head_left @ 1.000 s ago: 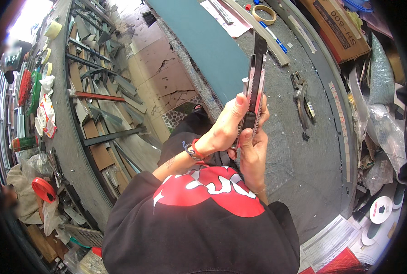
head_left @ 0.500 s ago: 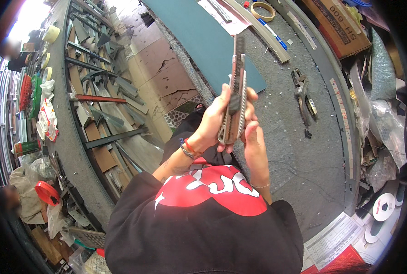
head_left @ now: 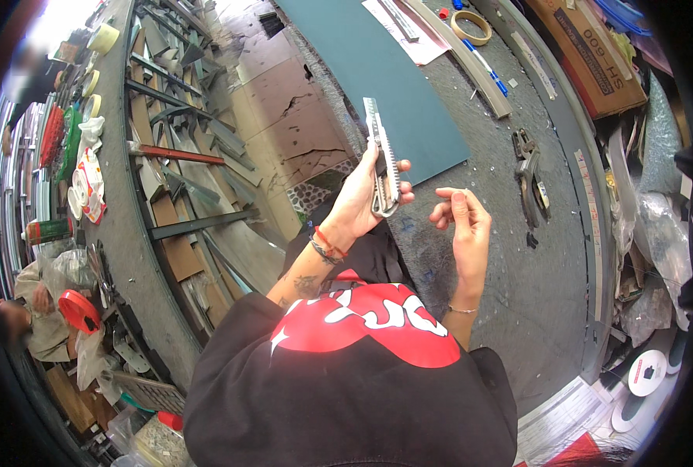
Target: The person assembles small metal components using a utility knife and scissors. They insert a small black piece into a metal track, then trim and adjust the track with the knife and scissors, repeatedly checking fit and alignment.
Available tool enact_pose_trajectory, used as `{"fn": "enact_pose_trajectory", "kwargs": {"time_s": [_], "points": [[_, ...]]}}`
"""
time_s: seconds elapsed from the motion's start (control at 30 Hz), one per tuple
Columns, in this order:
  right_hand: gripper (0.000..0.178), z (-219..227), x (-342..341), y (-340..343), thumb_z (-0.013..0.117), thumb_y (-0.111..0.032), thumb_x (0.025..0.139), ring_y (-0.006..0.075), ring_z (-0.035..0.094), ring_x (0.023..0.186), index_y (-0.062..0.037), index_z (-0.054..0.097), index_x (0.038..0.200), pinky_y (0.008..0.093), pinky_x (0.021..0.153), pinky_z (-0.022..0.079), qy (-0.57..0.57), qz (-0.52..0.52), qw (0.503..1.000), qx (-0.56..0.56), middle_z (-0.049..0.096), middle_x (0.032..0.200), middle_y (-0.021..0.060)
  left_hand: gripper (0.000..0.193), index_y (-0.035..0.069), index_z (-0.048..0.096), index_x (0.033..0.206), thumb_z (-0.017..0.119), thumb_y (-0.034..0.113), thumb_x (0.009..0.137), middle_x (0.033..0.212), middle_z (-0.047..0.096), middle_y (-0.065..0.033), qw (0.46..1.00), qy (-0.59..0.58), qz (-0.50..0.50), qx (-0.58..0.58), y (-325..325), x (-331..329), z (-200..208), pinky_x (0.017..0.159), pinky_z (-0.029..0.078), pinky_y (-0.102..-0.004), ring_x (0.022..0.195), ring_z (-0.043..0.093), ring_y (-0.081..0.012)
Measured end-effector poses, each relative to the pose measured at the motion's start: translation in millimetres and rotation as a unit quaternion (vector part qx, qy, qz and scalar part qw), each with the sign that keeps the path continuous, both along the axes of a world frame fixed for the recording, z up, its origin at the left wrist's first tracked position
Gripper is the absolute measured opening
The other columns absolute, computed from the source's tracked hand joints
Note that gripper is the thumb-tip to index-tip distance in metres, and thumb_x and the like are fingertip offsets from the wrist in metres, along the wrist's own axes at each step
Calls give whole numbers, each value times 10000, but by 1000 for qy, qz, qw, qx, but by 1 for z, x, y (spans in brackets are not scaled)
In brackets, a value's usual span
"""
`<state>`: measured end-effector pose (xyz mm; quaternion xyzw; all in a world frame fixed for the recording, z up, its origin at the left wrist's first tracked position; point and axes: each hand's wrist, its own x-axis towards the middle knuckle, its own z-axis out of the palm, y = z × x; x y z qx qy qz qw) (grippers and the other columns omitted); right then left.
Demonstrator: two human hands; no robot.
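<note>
A snap-off utility knife [head_left: 385, 175] with a long metal body is gripped in my left hand [head_left: 356, 191]. Its blade end points up and away from me, above the near edge of a dark teal sheet [head_left: 408, 101]. My fingers wrap round the handle, with the thumb along its left side. To the right, apart from the knife, my right hand [head_left: 468, 226] hovers over the grey bench [head_left: 517, 311]. Its fingers are loosely curled with the thumb raised, and I see nothing in them.
Dark pliers-like tools [head_left: 529, 179] lie on the bench at right. Beyond them are a tape roll [head_left: 471, 28], a blue marker [head_left: 488, 66] and a curved strip [head_left: 463, 58]. At left, a rack [head_left: 183, 156] holds many offcuts. A cardboard box [head_left: 591, 58] stands far right.
My right hand has come away from the knife and moved right. The knife, still in my left hand, has shifted slightly left and tilted, its blade end now clearer.
</note>
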<state>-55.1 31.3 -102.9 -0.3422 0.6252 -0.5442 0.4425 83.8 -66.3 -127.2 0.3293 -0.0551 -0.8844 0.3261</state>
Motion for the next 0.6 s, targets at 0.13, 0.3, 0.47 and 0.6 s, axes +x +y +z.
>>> {"fn": "enact_pose_trajectory", "kwargs": {"time_s": [0.13, 0.3, 0.47, 0.6], "points": [[333, -7, -3, -1, 449, -282, 936, 64, 500, 608, 9, 607, 913, 198, 574, 395, 5, -16, 1000, 12, 580, 666, 29, 376, 126, 401, 1054, 333, 476, 934, 712, 512, -33, 994, -9, -24, -108, 7, 8, 9, 402, 400, -235, 459, 485, -119], [318, -12, 3, -4, 454, -267, 932, 69, 487, 598, 9, 607, 898, 205, 566, 382, -3, -11, 1000, 10, 568, 648, 29, 416, 82, 440, 978, 319, 477, 929, 593, 463, -27, 978, -64, -37, -195, 13, 15, 24, 341, 279, -216, 385, 441, -110], [306, -14, 9, -5, 452, -248, 931, 68, 475, 594, 14, 604, 888, 202, 565, 374, -23, 4, 1000, 12, 563, 645, 28, 427, 63, 424, 955, 335, 478, 913, 581, 432, -41, 973, -55, 18, -223, 21, 18, 31, 361, 341, -242, 383, 425, -140], [304, -15, 11, -6, 451, -244, 932, 67, 475, 595, 13, 606, 884, 201, 567, 374, -26, 5, 1000, 7, 560, 642, 25, 354, 60, 413, 988, 355, 404, 928, 610, 443, -53, 961, -70, 67, -258, 24, 22, 33, 363, 356, -241, 384, 432, -141]]}}
